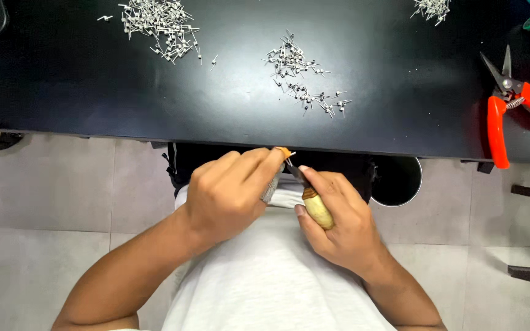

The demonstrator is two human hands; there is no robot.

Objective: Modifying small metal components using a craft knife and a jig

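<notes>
My two hands meet just below the front edge of a black table (93,92), over my lap. My right hand (338,217) grips a small tool with a pale wooden handle (319,211); its dark tip points up and left toward my other hand. My left hand (228,196) pinches a small grey piece with an orange end (283,151) against that tip. What exactly the piece is stays partly hidden by my fingers.
Piles of small metal pins lie on the table: one at the back left (161,24), one in the middle (302,76), one at the back right (430,8). Orange-handled snips (504,110) rest at the right. A round black bin (397,181) stands under the table.
</notes>
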